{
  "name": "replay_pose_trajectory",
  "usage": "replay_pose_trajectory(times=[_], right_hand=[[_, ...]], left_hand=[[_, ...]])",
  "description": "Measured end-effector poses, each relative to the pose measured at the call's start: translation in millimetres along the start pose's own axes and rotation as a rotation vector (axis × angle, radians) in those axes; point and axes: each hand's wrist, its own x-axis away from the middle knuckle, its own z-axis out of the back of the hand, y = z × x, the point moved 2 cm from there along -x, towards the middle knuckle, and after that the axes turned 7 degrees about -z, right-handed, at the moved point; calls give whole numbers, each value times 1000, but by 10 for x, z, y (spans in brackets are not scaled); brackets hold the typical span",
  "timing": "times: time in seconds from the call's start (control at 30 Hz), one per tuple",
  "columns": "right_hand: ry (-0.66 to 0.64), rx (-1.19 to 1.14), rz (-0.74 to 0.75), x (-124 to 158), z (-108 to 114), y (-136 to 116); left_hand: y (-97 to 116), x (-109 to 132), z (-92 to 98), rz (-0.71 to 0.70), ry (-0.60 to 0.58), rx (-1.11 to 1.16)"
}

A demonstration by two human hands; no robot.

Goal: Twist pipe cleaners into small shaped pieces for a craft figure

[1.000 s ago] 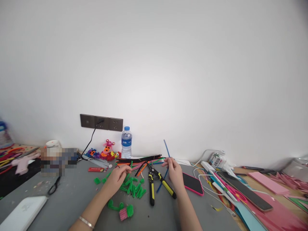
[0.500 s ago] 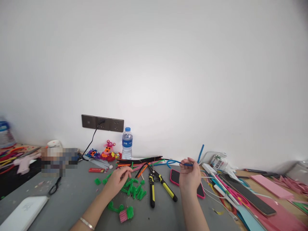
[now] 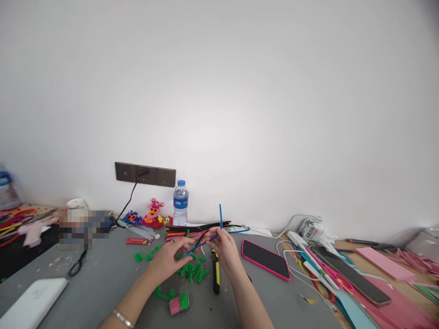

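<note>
A bent blue pipe cleaner [image 3: 197, 248] stretches between my two hands above the grey table [image 3: 240, 301]. My right hand [image 3: 226, 253] pinches it near the middle, and one end sticks straight up past the fingers. Its lower end runs in between the thumb and fingers of my left hand [image 3: 166, 261], which are curled around it. Below the hands lie several folded green pipe-cleaner pieces [image 3: 194, 273]. A pink and green pipe-cleaner piece [image 3: 179, 303] sits closer to me. Wire-stripping pliers with black and yellow handles [image 3: 216, 274] are partly hidden behind my right hand.
Behind the hands are a bundle of pipe cleaners [image 3: 199, 227] and a water bottle [image 3: 180, 203]. On the right lie a pink-cased phone [image 3: 265, 259], white cables and pink scissors [image 3: 344, 282]. A white power bank [image 3: 34, 304] is at the left.
My right hand has moved left with the blue pipe cleaner, uncovering the phone and covering much of the pliers. My left hand now has the pipe cleaner's lower end between its fingers.
</note>
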Motion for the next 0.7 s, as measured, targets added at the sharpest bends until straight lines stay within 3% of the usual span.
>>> replay_pose_trajectory(times=[0.17, 0.3, 0.47, 0.57, 0.7], right_hand=[[-38, 51, -74, -32, -23, 89], [-32, -38, -31, -61, 13, 47], [37, -128, 77, -64, 172, -99], [72, -188, 62, -63, 273, -155], [46, -186, -10, -68, 288, -152]], left_hand=[[38, -19, -5, -92, 3, -37], [40, -37, -4, -110, 18, 17], [48, -33, 19, -43, 16, 77], [28, -20, 34, 13, 5, 55], [-107, -12, 48, 103, 142, -77]])
